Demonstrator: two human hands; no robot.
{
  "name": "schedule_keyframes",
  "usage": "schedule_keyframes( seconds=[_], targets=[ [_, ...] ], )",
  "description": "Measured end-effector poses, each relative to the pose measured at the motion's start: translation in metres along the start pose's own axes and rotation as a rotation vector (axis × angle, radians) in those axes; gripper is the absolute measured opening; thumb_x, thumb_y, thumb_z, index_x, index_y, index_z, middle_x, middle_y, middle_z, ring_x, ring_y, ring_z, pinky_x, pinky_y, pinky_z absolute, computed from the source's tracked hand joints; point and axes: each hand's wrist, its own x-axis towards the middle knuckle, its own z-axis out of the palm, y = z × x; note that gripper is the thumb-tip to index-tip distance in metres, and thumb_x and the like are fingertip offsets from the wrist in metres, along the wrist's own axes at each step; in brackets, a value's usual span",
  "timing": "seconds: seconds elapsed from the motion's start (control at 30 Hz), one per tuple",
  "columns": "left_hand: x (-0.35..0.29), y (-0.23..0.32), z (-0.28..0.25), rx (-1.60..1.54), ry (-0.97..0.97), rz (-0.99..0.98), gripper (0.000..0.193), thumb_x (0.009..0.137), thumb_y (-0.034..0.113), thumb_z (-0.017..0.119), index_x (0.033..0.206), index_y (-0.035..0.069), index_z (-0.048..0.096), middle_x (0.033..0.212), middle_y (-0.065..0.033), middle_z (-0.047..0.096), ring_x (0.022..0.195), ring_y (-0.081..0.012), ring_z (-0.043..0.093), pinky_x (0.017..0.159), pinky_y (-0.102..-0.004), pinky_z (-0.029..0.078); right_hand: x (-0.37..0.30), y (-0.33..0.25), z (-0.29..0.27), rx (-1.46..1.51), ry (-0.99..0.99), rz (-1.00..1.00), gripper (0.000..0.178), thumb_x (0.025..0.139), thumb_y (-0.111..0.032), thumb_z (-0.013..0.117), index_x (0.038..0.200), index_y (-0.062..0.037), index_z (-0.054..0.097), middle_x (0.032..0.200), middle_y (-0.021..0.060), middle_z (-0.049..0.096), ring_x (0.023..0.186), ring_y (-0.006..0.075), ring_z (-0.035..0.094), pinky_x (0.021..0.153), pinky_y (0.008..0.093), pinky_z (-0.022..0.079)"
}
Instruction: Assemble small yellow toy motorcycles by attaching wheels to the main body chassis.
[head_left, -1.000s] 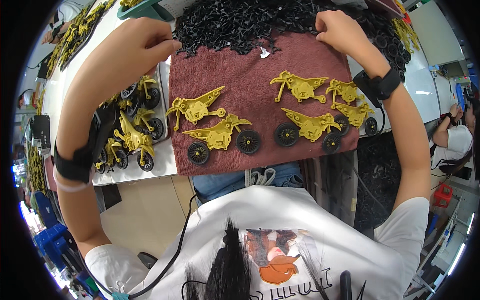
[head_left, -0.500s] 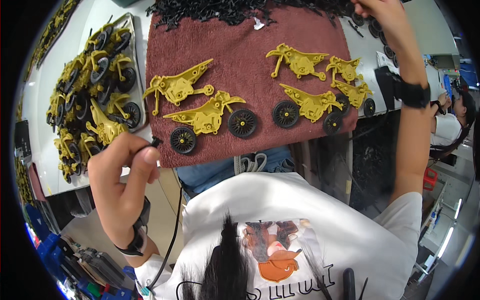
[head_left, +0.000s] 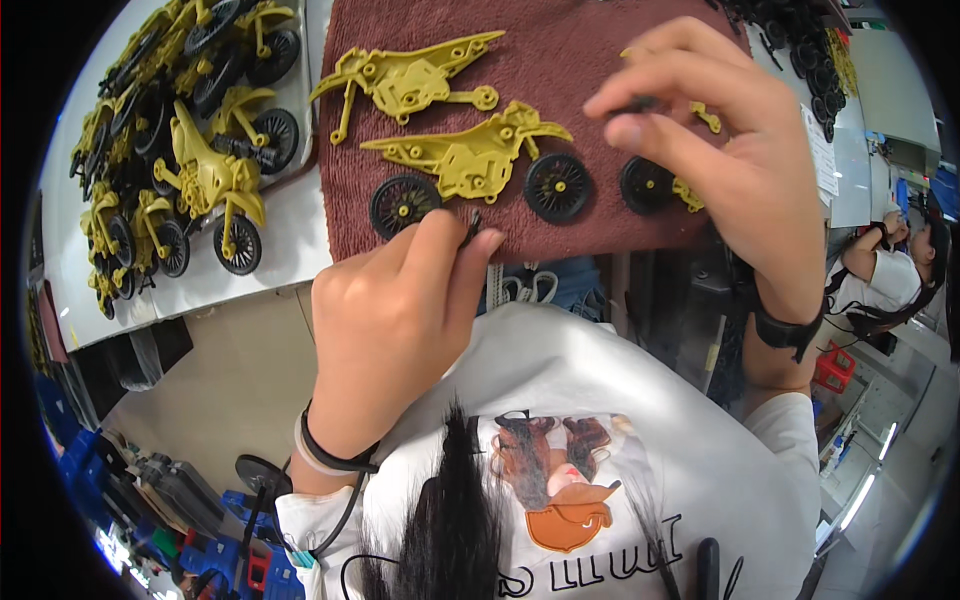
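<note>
My left hand (head_left: 395, 295) pinches a small black plastic part (head_left: 474, 222) near the cloth's front edge. Just beyond it lies a yellow toy motorcycle body half (head_left: 470, 160), with one black spoked wheel (head_left: 403, 203) at its left end and another wheel (head_left: 558, 188) at its right. Behind that is a second yellow body half (head_left: 410, 85) without wheels. Over the right part of the cloth, my right hand (head_left: 735, 150) holds a small dark piece (head_left: 640, 104) between thumb and fingers. It mostly covers more yellow parts and stands above another wheel (head_left: 648, 184).
A brownish-red towel (head_left: 560, 60) covers the work area. On the left, a metal tray (head_left: 308, 120) is heaped with yellow motorcycles (head_left: 215, 175). Loose black wheels (head_left: 815, 85) lie at the far right, and another person (head_left: 890, 270) sits beyond.
My right hand has come from the far right corner back over the cloth with a small dark piece. My left hand has moved right, to the front of the wheeled body half.
</note>
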Motion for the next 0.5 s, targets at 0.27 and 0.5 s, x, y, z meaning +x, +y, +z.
schedule_keyframes(
  seconds=[0.27,0.5],
  targets=[
    [0.005,0.006,0.01,0.104,0.05,0.011,0.024,0.087,0.021,0.067,0.075,0.009,0.051,0.058,-0.0048,0.052,0.042,-0.0234,0.054,0.039,-0.0347,0.041,0.002,0.003,0.043,0.072,-0.053,0.017,0.011,0.081,0.003,0.066,0.092,0.0039,0.065,0.099,0.008,0.064,0.083,0.0141,0.063,0.072,0.0246,0.052],
    [-0.005,0.003,0.015,0.121,0.094,0.018,0.021,0.084,0.019,0.069,0.076,0.009,0.053,0.061,-0.0036,0.051,0.044,-0.0212,0.053,0.041,-0.0335,0.04,-0.005,0.001,0.046,0.08,-0.048,0.042,0.013,0.081,0.002,0.066,0.094,0.0045,0.066,0.098,0.0078,0.065,0.082,0.0147,0.065,0.074,0.0261,0.053]
  ],
)
